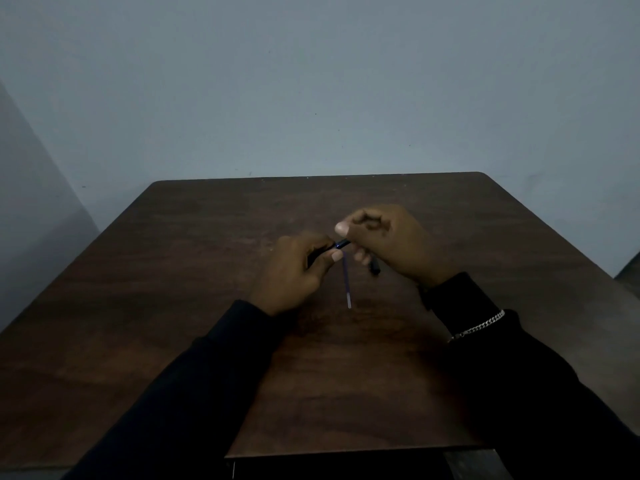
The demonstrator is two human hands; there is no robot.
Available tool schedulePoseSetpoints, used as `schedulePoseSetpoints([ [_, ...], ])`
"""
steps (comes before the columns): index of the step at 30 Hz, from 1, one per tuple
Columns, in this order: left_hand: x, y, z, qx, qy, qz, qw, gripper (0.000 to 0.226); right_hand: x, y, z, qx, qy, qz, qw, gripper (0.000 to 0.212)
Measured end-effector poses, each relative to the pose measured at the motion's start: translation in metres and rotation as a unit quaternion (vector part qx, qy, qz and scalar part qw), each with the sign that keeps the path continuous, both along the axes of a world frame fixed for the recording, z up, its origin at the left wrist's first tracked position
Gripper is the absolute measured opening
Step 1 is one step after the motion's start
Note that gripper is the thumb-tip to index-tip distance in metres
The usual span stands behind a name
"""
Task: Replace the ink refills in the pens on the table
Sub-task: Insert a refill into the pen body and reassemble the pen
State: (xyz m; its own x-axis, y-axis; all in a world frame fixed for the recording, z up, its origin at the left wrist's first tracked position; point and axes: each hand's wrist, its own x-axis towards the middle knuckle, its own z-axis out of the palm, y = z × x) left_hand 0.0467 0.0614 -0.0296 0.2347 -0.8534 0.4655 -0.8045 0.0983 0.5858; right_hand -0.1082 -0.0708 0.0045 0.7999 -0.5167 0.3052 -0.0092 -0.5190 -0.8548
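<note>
Over the middle of the brown table (173,271), my left hand (294,271) grips a dark pen barrel (341,243), its end sticking out to the right between thumb and fingers. My right hand (391,244) meets that end with thumb and fingertips and also holds a dark pen part (374,268) that juts out below its fingers. A thin blue ink refill (347,287) with a pale lower end shows just below the hands; I cannot tell whether it lies on the table or hangs from the fingers.
The dim table's far edge (311,177) runs against a plain grey wall. The near edge (346,452) lies just below my dark sleeves. A silver chain bracelet (481,327) sits over my right sleeve.
</note>
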Motion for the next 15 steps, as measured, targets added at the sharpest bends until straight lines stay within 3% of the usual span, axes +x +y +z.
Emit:
schedulePoseSetpoints([
  [3,-0.0013,0.0006,0.0002,-0.004,-0.013,-0.005,1.0,0.022,0.0008,-0.0007,-0.0019,-0.023,0.014,-0.014,1.0,0.039],
  [8,0.0015,-0.0006,0.0003,0.0,0.011,0.001,1.0,0.025,-0.0009,-0.0064,-0.0009,0.029,0.001,0.046,0.999,0.004],
  [12,-0.001,0.0006,0.0011,0.012,0.008,0.001,1.0,0.023,0.0,-0.0093,-0.002,0.032,-0.002,0.063,0.997,0.028],
  [15,-0.0002,0.0008,0.0014,0.0,-0.001,0.0,1.0,0.024,0.0009,-0.0055,-0.0014,0.085,0.002,0.035,0.996,0.019],
])
